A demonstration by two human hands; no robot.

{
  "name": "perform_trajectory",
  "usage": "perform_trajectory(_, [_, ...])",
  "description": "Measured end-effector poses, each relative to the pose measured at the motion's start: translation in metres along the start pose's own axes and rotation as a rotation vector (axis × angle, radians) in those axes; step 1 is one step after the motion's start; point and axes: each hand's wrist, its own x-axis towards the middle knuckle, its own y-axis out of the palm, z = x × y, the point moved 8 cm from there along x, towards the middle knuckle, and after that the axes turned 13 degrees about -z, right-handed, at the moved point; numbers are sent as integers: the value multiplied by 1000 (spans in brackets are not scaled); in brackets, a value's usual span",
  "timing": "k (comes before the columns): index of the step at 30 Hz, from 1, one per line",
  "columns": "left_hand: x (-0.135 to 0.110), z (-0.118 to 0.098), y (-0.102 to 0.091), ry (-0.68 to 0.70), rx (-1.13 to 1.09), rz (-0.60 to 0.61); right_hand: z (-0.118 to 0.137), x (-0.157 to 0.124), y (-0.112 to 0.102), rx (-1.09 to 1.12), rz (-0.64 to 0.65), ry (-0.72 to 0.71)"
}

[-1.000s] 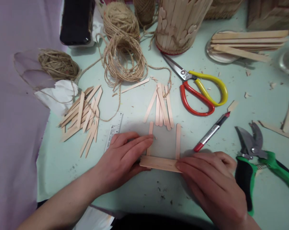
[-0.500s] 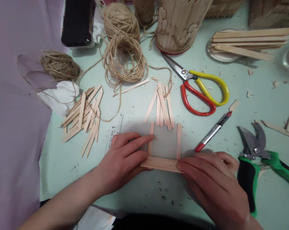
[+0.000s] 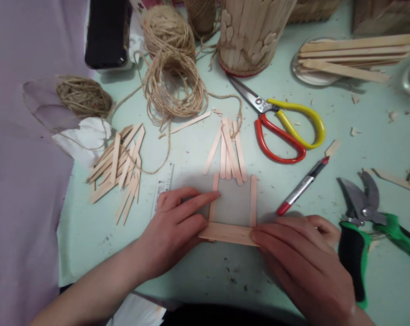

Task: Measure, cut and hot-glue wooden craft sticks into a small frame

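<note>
A wide wooden craft stick point(image 3: 229, 233) lies crosswise in front of me, over the near ends of two narrow sticks that point away: a left upright stick point(image 3: 214, 197) and a right upright stick point(image 3: 253, 199). At the crosswise stick's left end, my left hand point(image 3: 180, 222) grips with thumb and fingers, its index finger stretched past the left narrow stick. My right hand point(image 3: 303, 260) has its fingers pressed together on the right end. Several loose narrow sticks point(image 3: 227, 154) lie just beyond. My thumbs are mostly hidden.
Scissors point(image 3: 282, 122), a red marker point(image 3: 303, 185) and green-handled pruning shears point(image 3: 368, 231) lie to the right. On the left are a heap of cut sticks point(image 3: 118, 165), a clear ruler point(image 3: 164, 181) and jute twine point(image 3: 176, 86). A stick-covered container point(image 3: 248, 36) stands behind.
The view has shifted very slightly. Both hands keep the same hold on the wide craft stick, and the sticks lie as before.
</note>
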Motion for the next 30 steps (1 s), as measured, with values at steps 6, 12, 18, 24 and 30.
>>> perform_trajectory(6, [0,0,0,-23,9,1,1,3,0,-9,-25,2])
perform_trajectory(12, [0,-2,0,-21,8,5,0,3,0,7,-26,0])
perform_trajectory(18, [1,0,0,-27,-13,-2,1,-1,1,6,-21,-12])
perform_trajectory(24, [2,2,-1,-54,-101,-2,1,1,0,14,-65,12])
perform_trajectory(30, [1,3,-3,-42,-111,20,-1,1,2,17,-43,24])
